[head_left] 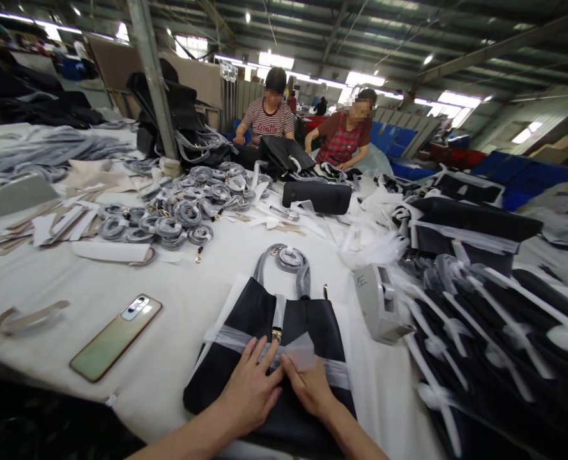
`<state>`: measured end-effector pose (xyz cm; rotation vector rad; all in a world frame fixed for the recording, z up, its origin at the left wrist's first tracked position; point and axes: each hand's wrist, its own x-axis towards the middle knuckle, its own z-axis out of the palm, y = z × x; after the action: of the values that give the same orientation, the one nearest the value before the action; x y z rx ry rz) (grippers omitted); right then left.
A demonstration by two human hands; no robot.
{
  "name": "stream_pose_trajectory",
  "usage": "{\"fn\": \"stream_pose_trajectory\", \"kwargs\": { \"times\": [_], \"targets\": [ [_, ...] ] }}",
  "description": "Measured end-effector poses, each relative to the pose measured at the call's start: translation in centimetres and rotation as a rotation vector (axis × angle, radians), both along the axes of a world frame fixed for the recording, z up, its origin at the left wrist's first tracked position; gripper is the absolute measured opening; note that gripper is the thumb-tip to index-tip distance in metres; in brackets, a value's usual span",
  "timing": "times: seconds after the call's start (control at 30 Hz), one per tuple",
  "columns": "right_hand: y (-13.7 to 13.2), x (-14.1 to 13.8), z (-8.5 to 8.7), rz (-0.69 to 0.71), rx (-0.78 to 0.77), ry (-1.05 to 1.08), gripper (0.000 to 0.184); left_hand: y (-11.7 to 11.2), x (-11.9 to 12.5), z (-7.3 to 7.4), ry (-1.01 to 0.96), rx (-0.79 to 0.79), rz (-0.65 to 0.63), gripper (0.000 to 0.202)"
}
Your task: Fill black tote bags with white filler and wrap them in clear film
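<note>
Two bare hands and two bare forearms were what showed of the person's own body.
The left hand (252, 386) had slim, fairly long fingers that narrowed toward rounded tips, and a broad back sloping smoothly into a bare wrist. The right hand (312, 386) looked alike in build, though part of its fingers was hidden. The nails were too small to make out clearly. The left forearm (183, 434) and the right forearm (353, 437) were slender, smooth in outline and uncovered as far as the lower edge of the view, each a little wider there than at the wrist.
</note>
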<state>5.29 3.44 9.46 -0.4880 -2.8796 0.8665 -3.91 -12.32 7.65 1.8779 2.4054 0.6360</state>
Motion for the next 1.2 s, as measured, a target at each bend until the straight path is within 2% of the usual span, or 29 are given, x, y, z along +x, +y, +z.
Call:
{"fn": "stream_pose_trajectory", "kwargs": {
  "times": [0.13,0.2,0.27,0.3,0.37,0.43,0.5,0.6,0.7,0.8,0.97,1.1,1.2],
  "targets": [
    [-0.2,-0.6,0.2,0.049,0.04,-0.06,0.041,0.0,0.0,0.2,-0.068,0.043,-0.012,0.044],
    [-0.3,-0.8,0.7,0.097,0.066,-0.091,0.032,-0.3,0.0,0.7,-0.171,0.103,-0.017,0.037],
    [-0.3,-1.0,1.2,0.144,0.08,-0.107,0.026,-0.8,0.1,1.3,-0.342,0.19,0.041,0.03],
    [-0.3,-1.0,1.3,0.158,0.081,-0.104,0.024,-1.0,0.1,1.7,-0.456,0.228,0.123,0.025],
    [-0.4,-1.0,1.4,0.174,0.074,-0.086,0.021,-1.5,0.0,2.4,-0.722,0.285,0.369,0.02],
    [-0.5,-1.0,1.4,0.181,0.066,-0.073,0.02,-1.6,-0.3,3.1,-0.952,0.297,0.583,0.033],
    [-0.6,-0.9,1.2,0.182,0.058,-0.064,0.02,-1.3,-0.7,3.7,-1.056,0.271,0.666,0.048],
    [-0.6,-0.9,1.2,0.182,0.062,-0.056,0.02,-0.5,-1.5,3.9,-1.018,0.18,0.702,0.056],
    [-0.5,-1.0,1.4,0.186,0.065,-0.054,0.018,0.1,-2.5,3.8,-0.867,-0.002,0.693,0.034],
    [-0.3,-0.7,1.3,0.188,0.029,-0.052,0.021,0.0,-3.6,3.6,-0.682,-0.14,0.649,0.029],
    [-1.8,0.9,-0.7,0.145,-0.083,-0.029,0.03,-0.3,-4.8,3.7,-0.489,-0.259,0.669,0.022],
    [-3.6,2.0,-2.7,0.121,-0.168,-0.009,0.034,0.1,-5.0,3.8,-0.408,-0.356,0.673,0.026],
    [-3.1,1.9,-3.3,0.088,-0.185,0.042,0.035,0.5,-5.0,4.2,-0.381,-0.377,0.652,0.024]
  ]
}}
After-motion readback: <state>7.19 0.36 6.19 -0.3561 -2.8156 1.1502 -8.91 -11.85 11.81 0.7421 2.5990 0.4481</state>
